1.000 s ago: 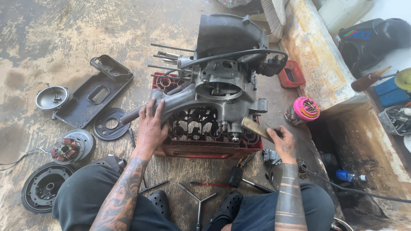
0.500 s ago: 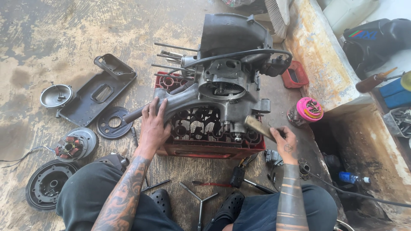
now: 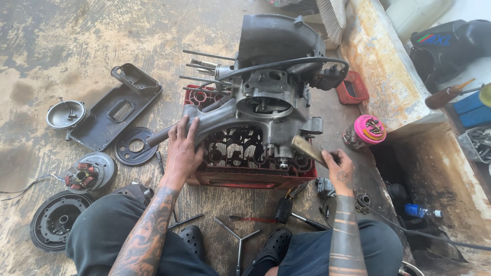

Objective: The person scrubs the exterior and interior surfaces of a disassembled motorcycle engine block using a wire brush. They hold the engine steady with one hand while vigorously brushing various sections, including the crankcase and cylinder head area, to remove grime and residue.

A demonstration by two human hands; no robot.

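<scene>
Both-handed: left hand (image 3: 182,149) steadies engine case (image 3: 255,107), right hand (image 3: 338,171) holds brush (image 3: 307,149)

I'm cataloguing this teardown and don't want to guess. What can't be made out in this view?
Head view only:
- Red crate: contents hidden under the engine case.
- Right hand: its grip on the wooden handle shows, but the tool's head is hidden behind the case.
- Left hand: palm side unseen.
- Right-edge bins: cut off.

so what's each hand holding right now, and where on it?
Right hand grips a brush by its handle end, bristle end at the engine case. Left hand lies flat on the case's left arm, steadying rather than gripping.
</scene>
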